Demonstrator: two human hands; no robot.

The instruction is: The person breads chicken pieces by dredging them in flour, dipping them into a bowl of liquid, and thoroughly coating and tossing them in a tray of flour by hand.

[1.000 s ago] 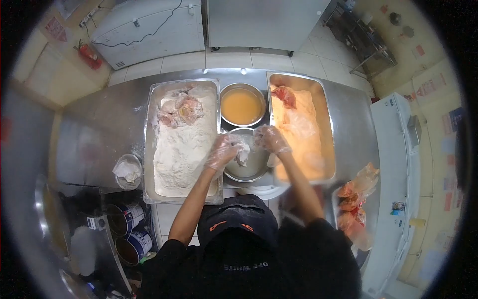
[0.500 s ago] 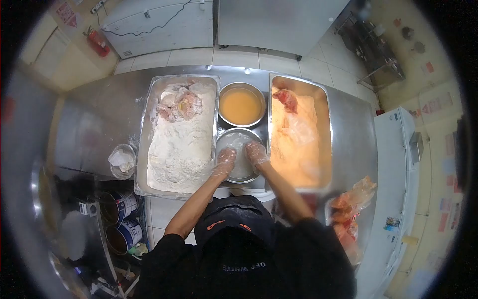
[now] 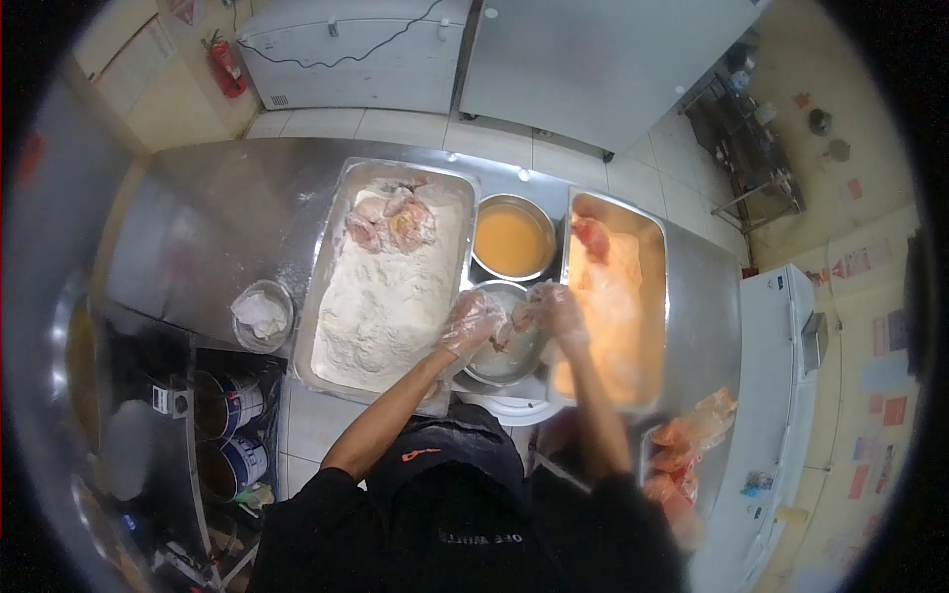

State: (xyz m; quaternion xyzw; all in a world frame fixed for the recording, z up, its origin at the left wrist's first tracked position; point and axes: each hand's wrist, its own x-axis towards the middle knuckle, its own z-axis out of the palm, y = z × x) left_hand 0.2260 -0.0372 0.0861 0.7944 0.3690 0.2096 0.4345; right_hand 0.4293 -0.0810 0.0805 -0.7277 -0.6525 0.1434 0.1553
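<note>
On the metal tabletop [image 3: 227, 198], a tray of white powder [image 3: 324, 259] lies left and a tray of orange powder [image 3: 655, 296] right. Between them is a bowl of cloudy water [image 3: 506, 380]. Over it, the left hand [image 3: 473, 320] and right hand [image 3: 560, 312] have fingers curled nearly closed on meat [image 3: 502, 335]; how firmly, I cannot tell. This seems a rinsing step; any next move calls for steady hold.
</note>
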